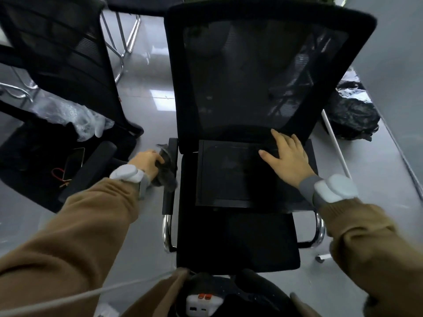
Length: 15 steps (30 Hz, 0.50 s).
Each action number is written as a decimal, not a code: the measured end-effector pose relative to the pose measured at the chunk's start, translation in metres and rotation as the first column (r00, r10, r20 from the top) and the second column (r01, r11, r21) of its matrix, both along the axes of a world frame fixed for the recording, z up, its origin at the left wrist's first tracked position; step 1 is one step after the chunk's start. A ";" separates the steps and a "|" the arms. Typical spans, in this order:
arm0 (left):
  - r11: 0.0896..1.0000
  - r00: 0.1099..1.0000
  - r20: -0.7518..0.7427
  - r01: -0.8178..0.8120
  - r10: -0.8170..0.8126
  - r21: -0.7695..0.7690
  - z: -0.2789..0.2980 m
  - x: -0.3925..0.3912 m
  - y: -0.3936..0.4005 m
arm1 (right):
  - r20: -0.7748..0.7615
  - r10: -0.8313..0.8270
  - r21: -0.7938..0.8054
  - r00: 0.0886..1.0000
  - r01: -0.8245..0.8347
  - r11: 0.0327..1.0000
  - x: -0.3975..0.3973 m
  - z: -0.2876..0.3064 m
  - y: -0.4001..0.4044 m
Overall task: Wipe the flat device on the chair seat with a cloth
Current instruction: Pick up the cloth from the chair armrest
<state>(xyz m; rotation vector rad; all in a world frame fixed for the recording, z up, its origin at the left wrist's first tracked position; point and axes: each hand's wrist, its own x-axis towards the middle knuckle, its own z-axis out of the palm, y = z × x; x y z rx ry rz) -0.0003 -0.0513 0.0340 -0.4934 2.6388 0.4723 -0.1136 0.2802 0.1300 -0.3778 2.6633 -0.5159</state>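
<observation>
Nearest, a white box (203,304) with two orange buttons sits at the person's waist, tan sleeves (68,229) reaching forward over a glossy grey floor (146,88); no writing can be read. On the black chair (238,239) seat lies the flat black device (231,175), well back by the mesh backrest; the right hand (288,159) rests on its right edge, fingers spread flat; the left hand (146,163), off the seat beside the armrest (170,175), is clenched around a grey cloth (166,172). Left stands a second chair (57,65) carrying clear wrap (75,117); right, a black bag (352,117).

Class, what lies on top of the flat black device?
Only the right hand, spread flat on the flat black device. The cloth is beside the chair, bunched in the left hand. Anything under the palm stays hidden.
</observation>
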 end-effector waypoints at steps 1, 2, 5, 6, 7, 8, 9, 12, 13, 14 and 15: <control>0.997 0.999 -0.004 0.037 -0.038 -0.068 0.011 -0.001 0.002 | -0.008 0.004 0.000 1.000 -0.004 1.000 0.000 0.004 0.005; 0.989 0.998 -0.006 0.064 -0.065 -0.134 0.022 -0.002 0.003 | -0.011 0.007 0.000 1.000 -0.007 1.000 -0.001 0.006 0.009; 0.976 0.996 -0.011 0.085 -0.089 -0.199 0.049 -0.008 0.007 | 0.015 0.009 0.012 1.000 -0.009 1.000 -0.003 0.008 0.020; 0.978 0.996 -0.022 0.080 -0.086 -0.190 0.058 -0.011 0.009 | 0.033 0.005 0.009 0.999 -0.005 1.000 -0.004 0.008 0.026; 0.982 0.997 -0.024 0.072 -0.078 -0.176 0.067 -0.013 0.012 | 0.056 0.003 0.001 0.998 -0.003 1.000 -0.004 0.006 0.031; 0.985 0.997 -0.028 0.063 -0.068 -0.160 0.075 -0.015 0.014 | 0.079 0.001 -0.011 0.997 0.000 1.000 -0.005 0.004 0.036; 0.988 0.998 -0.040 0.048 -0.055 -0.145 0.083 -0.017 0.018 | 0.097 0.002 -0.018 0.995 0.000 1.000 -0.006 0.001 0.041; 0.993 0.995 -0.095 0.015 -0.026 -0.118 0.102 -0.023 0.031 | 0.148 -0.009 -0.032 0.989 0.014 0.999 -0.009 -0.010 0.056; 0.995 0.994 -0.107 0.001 -0.011 -0.095 0.108 -0.025 0.036 | 0.165 -0.020 -0.035 0.986 0.026 0.999 -0.009 -0.014 0.060; 0.998 0.993 -0.115 -0.017 0.010 -0.065 0.114 -0.029 0.039 | 0.181 -0.033 -0.034 0.983 0.040 0.999 -0.009 -0.017 0.064; 0.999 0.993 -0.117 -0.036 0.033 -0.031 0.119 -0.032 0.042 | 0.195 -0.047 -0.030 0.980 0.054 0.998 -0.009 -0.020 0.068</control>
